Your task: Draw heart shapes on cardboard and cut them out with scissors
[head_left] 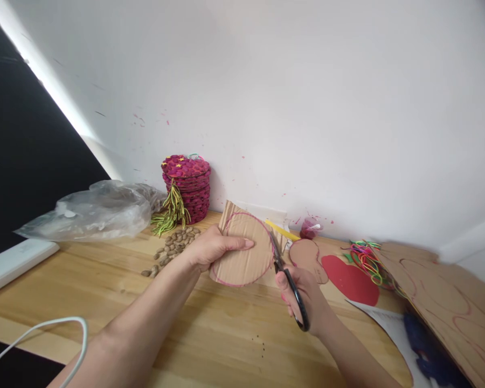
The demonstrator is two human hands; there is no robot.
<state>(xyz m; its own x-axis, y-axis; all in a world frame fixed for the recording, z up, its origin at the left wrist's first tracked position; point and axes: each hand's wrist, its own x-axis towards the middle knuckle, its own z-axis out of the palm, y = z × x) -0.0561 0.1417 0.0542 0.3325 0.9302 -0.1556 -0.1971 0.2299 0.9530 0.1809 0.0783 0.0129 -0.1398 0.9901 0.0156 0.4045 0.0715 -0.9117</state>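
Note:
A piece of cardboard [240, 264] with a round outline drawn in pink is held up over the table. My left hand [216, 248] grips it at its left side, thumb flat on the face and the other fingers hidden behind. My right hand [303, 296] is closed around the black handles of a pair of scissors [295, 296]. The scissor blades lie along the right side of the drawn circle, at the cardboard's edge. Beyond the right hand are a cut cardboard shape [307, 256] and a red heart-like shape [351, 280].
A purple layered round box [192, 188] with a yellow-green tassel stands by the wall. Left of it lies a plastic bag [109, 210], with brown shells [173, 245] nearby. Colourful cords [367, 261] and large marked cardboard [440, 302] are at right. A white cable [83, 328] crosses lower left.

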